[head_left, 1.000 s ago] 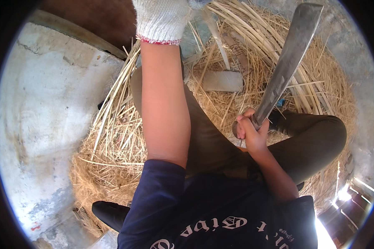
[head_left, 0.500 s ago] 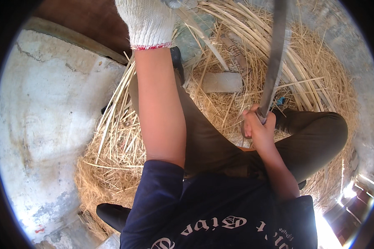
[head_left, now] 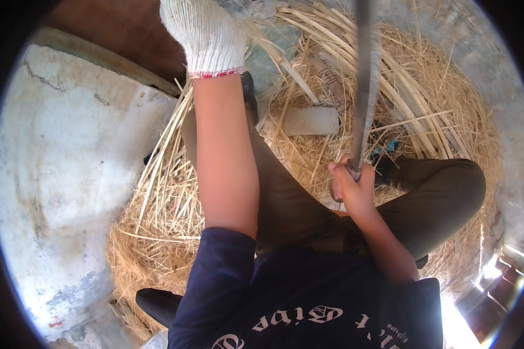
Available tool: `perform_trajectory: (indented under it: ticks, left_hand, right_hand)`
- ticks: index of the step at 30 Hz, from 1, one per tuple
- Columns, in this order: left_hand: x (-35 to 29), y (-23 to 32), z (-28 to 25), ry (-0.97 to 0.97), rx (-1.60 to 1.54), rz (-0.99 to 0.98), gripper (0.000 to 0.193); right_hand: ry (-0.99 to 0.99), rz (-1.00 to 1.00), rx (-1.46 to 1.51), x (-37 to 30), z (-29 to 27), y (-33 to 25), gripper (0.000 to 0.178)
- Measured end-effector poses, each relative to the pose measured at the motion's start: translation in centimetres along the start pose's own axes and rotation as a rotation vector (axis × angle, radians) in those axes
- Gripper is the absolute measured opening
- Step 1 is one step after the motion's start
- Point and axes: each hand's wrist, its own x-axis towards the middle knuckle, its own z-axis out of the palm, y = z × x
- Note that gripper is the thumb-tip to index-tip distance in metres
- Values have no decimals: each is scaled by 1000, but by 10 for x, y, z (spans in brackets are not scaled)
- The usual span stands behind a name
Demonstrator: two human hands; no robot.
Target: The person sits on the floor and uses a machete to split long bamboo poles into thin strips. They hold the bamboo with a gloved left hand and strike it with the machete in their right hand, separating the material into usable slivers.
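My left hand [head_left: 209, 38], in a white knitted glove with a red-edged cuff, reaches up to the top edge of the head view. A pale bamboo strip [head_left: 297, 78] runs from the glove's right side down to a flat grey block [head_left: 311, 121]; the hand appears closed on the strip, though its fingertips are hidden. My bare right hand [head_left: 355, 189] is wrapped round the handle of a long machete [head_left: 364, 75]. The blade points away from me, up past the top edge, over the straw. Its tip is out of view.
Split bamboo strips [head_left: 413, 102] lie to the far right, with more thin strips [head_left: 163, 163] at the left. Straw-like shavings [head_left: 151, 250] cover the floor round my folded legs [head_left: 436, 192]. A stained pale wall [head_left: 70, 174] stands close on the left.
My right hand and the machete have shifted left, and the hand has come slightly nearer to me. My gloved left hand has come slightly nearer too.
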Motion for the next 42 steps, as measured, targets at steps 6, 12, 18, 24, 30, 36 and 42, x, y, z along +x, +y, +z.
perform_trajectory:
  ticks: [6,12,18,24,30,36,42]
  left_hand:
    - [-7,9,12,276,105,48,57]
    - [-11,1,10,286,136,46,54]
    - [-11,13,24,423,150,96,44]
    - [-6,-10,-2,360,315,157,60]
    - [3,-1,-18,401,337,159,58]
    - [4,-6,-18,404,369,150,60]
    - [-2,-7,-10,349,369,149,61]
  right_hand:
    - [-124,291,-2,-1,14,17,24]
    - [-6,289,94,1,7,1,22]
    - [-25,3,298,-3,7,6,20]
    - [-208,265,100,13,9,11,21]
    - [-130,224,-149,9,6,10,30]
    - [26,-88,19,6,6,13,27]
    - [-29,34,-385,14,6,35,25]
